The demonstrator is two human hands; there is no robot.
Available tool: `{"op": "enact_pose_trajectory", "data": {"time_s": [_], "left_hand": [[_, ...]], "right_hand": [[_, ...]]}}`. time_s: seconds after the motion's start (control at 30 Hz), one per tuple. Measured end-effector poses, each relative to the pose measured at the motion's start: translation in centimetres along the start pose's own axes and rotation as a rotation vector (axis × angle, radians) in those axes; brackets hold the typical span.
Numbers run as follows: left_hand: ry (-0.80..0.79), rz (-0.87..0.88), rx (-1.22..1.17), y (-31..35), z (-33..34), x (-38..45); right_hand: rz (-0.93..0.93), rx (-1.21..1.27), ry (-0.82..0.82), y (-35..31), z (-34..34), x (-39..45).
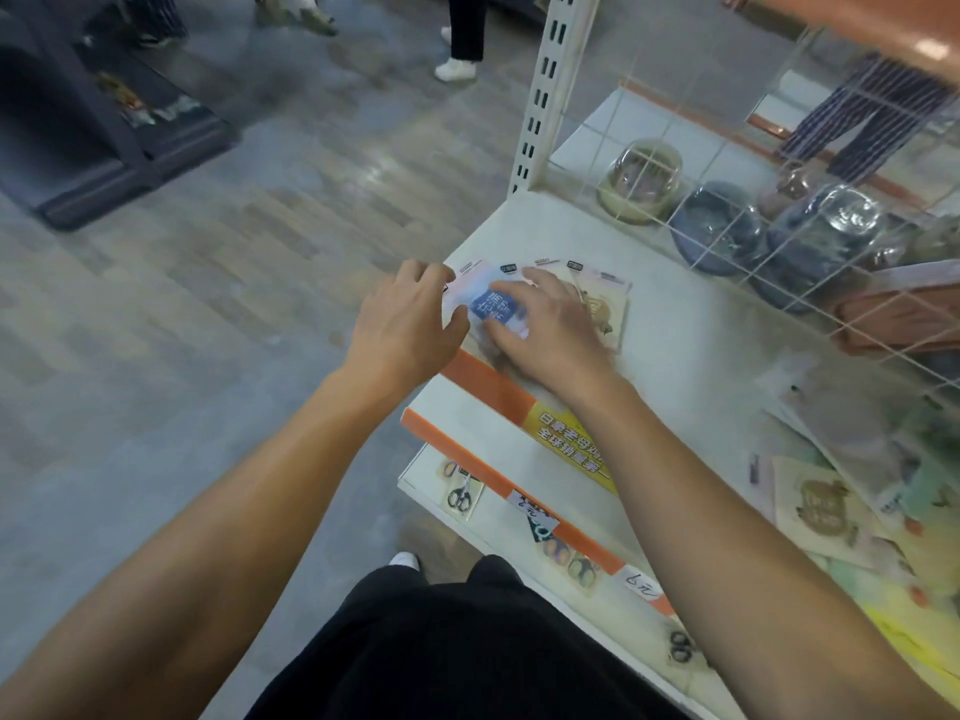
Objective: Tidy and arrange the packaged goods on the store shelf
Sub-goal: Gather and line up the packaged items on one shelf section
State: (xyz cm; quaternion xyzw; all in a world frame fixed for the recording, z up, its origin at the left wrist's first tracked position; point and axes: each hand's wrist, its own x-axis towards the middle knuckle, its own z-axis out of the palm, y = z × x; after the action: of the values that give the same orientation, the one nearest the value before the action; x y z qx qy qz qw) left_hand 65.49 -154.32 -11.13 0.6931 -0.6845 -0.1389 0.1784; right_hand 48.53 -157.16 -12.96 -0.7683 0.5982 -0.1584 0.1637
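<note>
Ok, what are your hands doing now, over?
Both hands on the packets: left hand at the edge, right hand pressing flat. Blue-label packet tops the stack. Nothing blocking.

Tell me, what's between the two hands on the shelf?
In the head view, a flat packet with a blue label lies between the left hand and the right hand, on the white shelf. Both hands touch it.

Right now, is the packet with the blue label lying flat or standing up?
Lying flat. The white packet with the blue label rests face up on the white shelf, both hands' fingers pressing on it.
</note>
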Motion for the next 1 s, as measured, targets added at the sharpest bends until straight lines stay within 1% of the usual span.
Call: {"op": "enact_pose_trajectory", "data": {"time_s": [0.13,0.27,0.4,0.53,0.77,0.87,1.0], "left_hand": [[0.023,0.150,-0.070,1.7,-0.1,-0.9],[0.030,0.340,-0.127,4.9,-0.7,-2.0],[-0.055,0.528,-0.165,8.2,-0.7,-3.5],[-0.141,0.673,-0.152,10.9,0.8,-5.0],[-0.268,0.848,-0.116,16.4,3.7,-8.0],[-0.296,0.894,-0.108,19.1,4.5,-9.2],[-0.304,0.934,-0.077,22.6,5.7,-11.2]], "right_hand": [[0.036,0.123,0.177,0.4,-2.9,-2.7],[0.136,0.205,0.225,0.7,-5.7,-6.6],[0.234,0.204,0.271,1.1,-7.5,-10.9],[0.374,0.193,0.356,2.3,-7.9,-15.5],[0.559,0.152,0.502,5.9,-8.7,-23.4],[0.591,0.113,0.570,7.6,-9.8,-26.1],[0.635,0.113,0.614,10.1,-11.0,-29.0]]}}
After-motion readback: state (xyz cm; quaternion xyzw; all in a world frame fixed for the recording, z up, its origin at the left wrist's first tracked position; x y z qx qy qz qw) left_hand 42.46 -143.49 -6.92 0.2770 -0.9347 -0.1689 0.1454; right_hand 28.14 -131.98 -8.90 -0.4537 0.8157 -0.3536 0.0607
